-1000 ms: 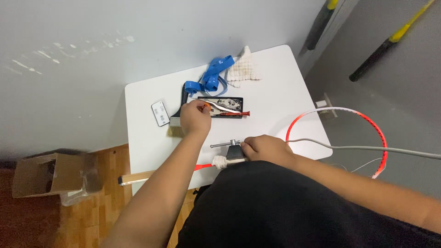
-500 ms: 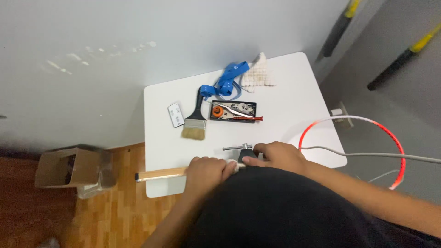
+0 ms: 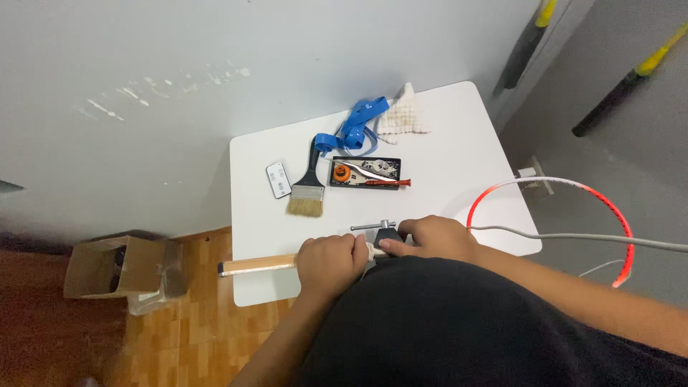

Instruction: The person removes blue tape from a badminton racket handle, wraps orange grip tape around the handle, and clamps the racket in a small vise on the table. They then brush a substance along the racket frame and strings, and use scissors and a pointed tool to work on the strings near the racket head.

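On the white counter (image 3: 459, 136), at its near edge, a wooden handle (image 3: 258, 266) is being gripped by the closed left hand (image 3: 331, 262) (a small clamp (image 3: 382, 231) just beside), while the right hand (image 3: 437, 237) is being curled over the handle's white end.

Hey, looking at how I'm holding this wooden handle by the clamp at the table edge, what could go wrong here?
1. The long wooden handle juts past the white table's left edge; a bump could lever it loose.
2. Your right hand rests against the small black clamp, so its fingers might get pinched.
3. The grey cable crossing your right arm could snag.
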